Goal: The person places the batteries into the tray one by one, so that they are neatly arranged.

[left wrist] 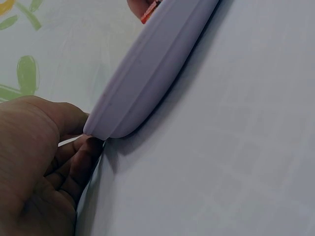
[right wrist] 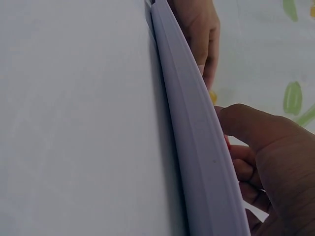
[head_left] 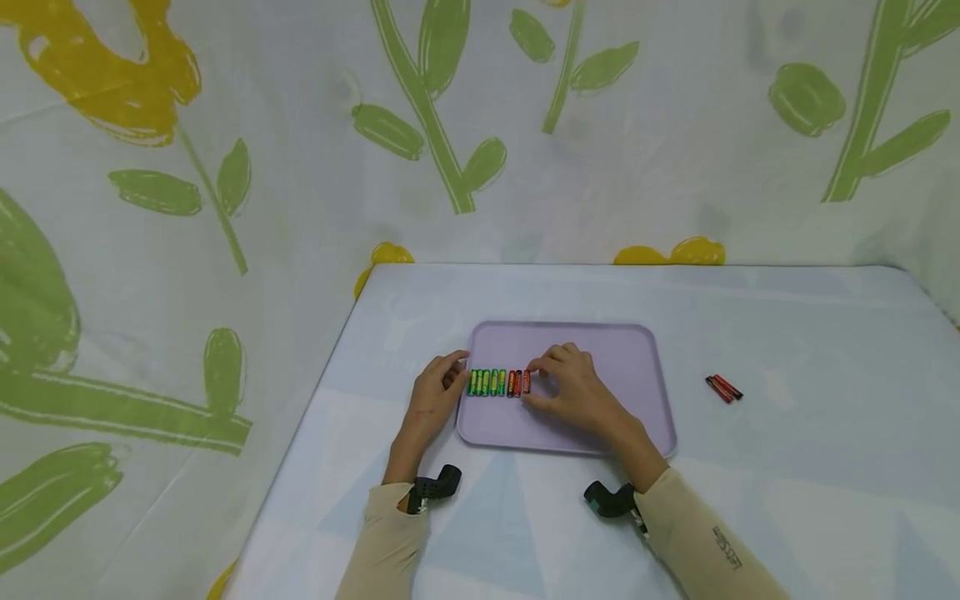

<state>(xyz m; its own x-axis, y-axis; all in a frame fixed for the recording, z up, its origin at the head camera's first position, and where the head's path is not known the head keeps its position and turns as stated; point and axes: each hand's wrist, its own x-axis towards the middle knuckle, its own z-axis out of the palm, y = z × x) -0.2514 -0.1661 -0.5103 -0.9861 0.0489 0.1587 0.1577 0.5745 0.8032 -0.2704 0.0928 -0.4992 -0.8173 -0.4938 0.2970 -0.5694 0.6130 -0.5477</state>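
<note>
A row of green batteries (head_left: 487,382) stands side by side toward the left of the lilac tray (head_left: 592,342), followed by red batteries (head_left: 513,383). My right hand (head_left: 573,387) pinches the rightmost red battery (head_left: 527,382) between thumb and fingers, at the row's right end. My left hand (head_left: 435,396) grips the tray's left edge, thumb and curled fingers at the rim. In the left wrist view, the thumb (left wrist: 71,118) meets the tray corner. From the right wrist, the tray wall (right wrist: 197,132) hides most of the battery; only a bit of red shows beside the fingers.
Two more red batteries (head_left: 724,388) lie together on the table (head_left: 810,467), right of the tray. Black wrist cameras (head_left: 611,500) sit on both wrists near the tray's front. A flower-print cloth (head_left: 660,167) hangs behind the table's far edge.
</note>
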